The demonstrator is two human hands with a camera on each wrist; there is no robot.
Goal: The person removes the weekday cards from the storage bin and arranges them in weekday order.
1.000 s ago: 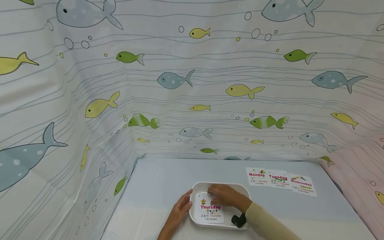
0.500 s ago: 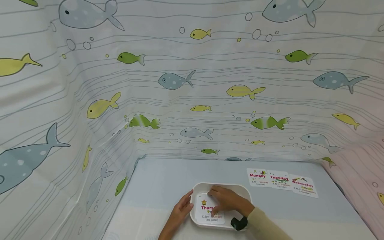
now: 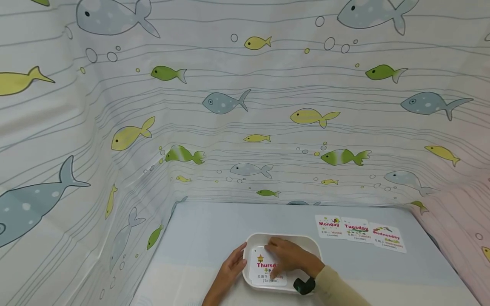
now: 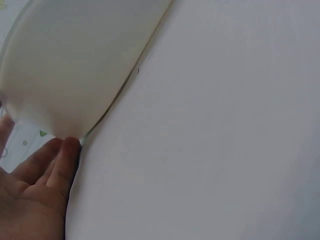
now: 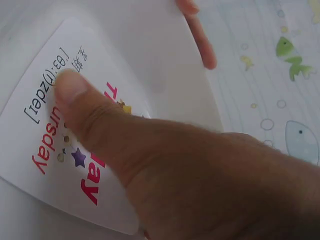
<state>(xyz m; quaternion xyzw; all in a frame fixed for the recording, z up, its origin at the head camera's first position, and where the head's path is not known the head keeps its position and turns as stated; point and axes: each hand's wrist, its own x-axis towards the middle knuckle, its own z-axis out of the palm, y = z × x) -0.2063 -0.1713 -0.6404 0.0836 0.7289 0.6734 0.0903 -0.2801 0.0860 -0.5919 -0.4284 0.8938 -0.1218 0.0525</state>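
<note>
A white tray with rounded corners stands on the table. In it lies a white Thursday card with a gold star and red lettering. My right hand reaches over the card. Its fingertips are at the card's top edge, and the thumb lies on the printed face, as the right wrist view shows; the other fingers are hidden there. My left hand touches the tray's left side with fairly straight fingers, outside the wall. A black wrist camera sits at the right wrist.
A Monday card, a Tuesday card and a Wednesday card lie in a row, back right on the pale table. A fish-printed curtain rises behind the table and along both sides.
The right thumb has come down onto the card, covering part of the word Thursday, while its fingertips stay near the top edge. The left hand and tray look unchanged.
</note>
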